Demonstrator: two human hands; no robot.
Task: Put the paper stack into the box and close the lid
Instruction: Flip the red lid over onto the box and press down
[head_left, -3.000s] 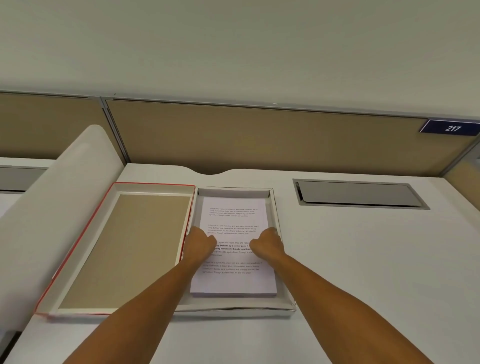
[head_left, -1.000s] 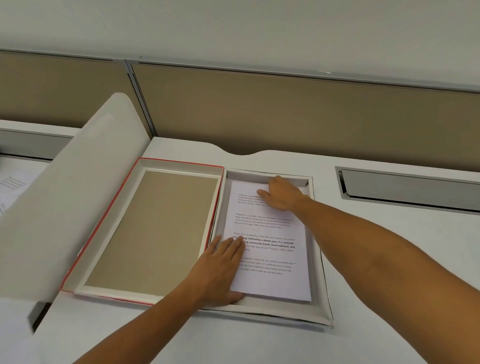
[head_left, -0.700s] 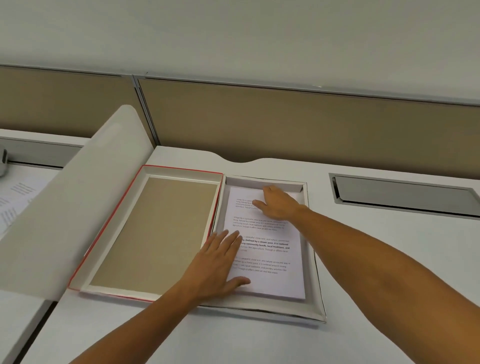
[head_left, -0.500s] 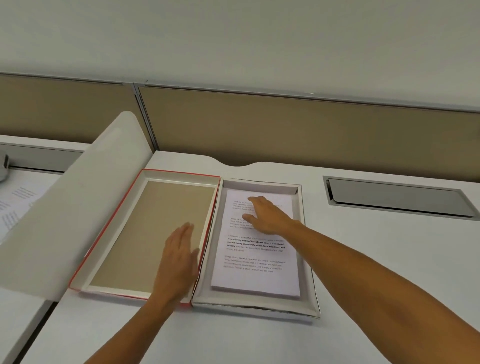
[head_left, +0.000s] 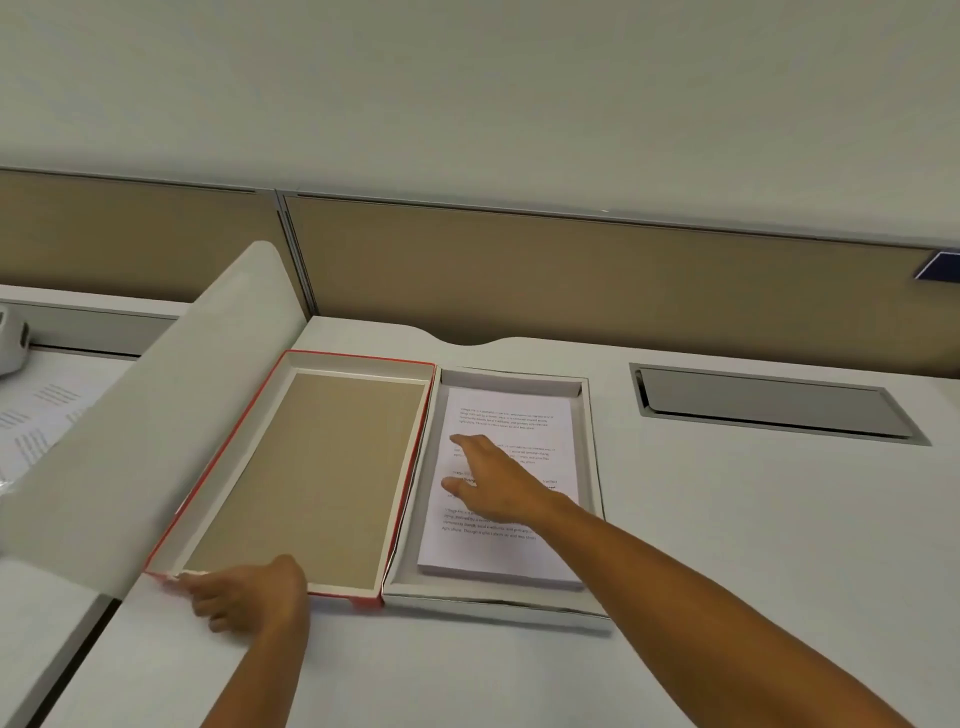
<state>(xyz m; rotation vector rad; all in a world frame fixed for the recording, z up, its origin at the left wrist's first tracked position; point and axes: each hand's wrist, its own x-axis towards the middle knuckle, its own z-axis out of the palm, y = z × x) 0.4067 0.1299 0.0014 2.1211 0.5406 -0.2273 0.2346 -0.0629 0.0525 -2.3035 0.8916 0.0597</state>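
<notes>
A stack of printed white paper (head_left: 530, 415) lies flat inside the shallow white box (head_left: 592, 467) on the desk. Directly to its left the red-edged lid (head_left: 332, 467) lies upside down, its brown inner face up, touching the box's left wall. My right hand (head_left: 493, 480) hovers over or rests on the middle of the paper with fingers spread, holding nothing. My left hand (head_left: 244, 597) is at the lid's near left corner, fingers curled around the rim there.
A curved white divider panel (head_left: 156, 441) rises along the lid's left side. A recessed grey cable hatch (head_left: 774, 405) is set in the white desk (head_left: 727, 571) at the right. Tan partition walls (head_left: 571, 275) close off the back. Printed sheets (head_left: 36, 415) lie on the neighbouring desk.
My left hand left the paper, crossed the lid and took hold of its near left corner. My right hand slid from the paper's far end toward its middle.
</notes>
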